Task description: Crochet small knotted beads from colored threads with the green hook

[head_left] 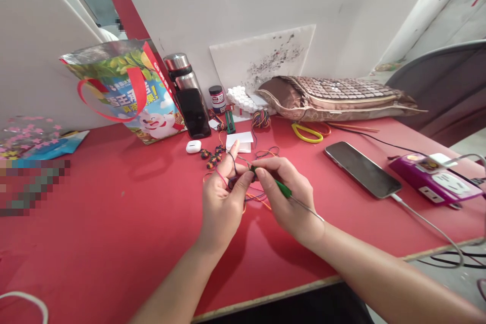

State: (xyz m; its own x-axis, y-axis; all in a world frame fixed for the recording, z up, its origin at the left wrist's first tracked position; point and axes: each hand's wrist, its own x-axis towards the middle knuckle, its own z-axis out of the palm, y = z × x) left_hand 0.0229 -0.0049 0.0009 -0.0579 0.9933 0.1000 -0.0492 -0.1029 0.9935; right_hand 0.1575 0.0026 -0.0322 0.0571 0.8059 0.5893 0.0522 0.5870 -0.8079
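Observation:
My right hand (290, 195) is closed around a crochet hook with a green handle (283, 189); its metal end sticks out behind toward my wrist. My left hand (226, 195) pinches a small dark piece of yarn work (233, 181), its forefinger raised with a dark strand running over it. Both hands meet just above the red table, fingertips almost touching, so the hook's tip and much of the work are hidden. Loose orange and purple yarn (258, 200) lies below and behind the hands. Several multicoloured knotted yarn pieces (213, 157) lie beyond my left hand.
Behind the hands are a white folded card (240, 142), a yarn ball (261, 119), a white earphone case (193, 147) and a phone (194, 114) leaning on a steel flask (178, 63). To the right lie yellow-handled scissors (307, 132), another phone (362, 169) and a purple power strip (435, 179).

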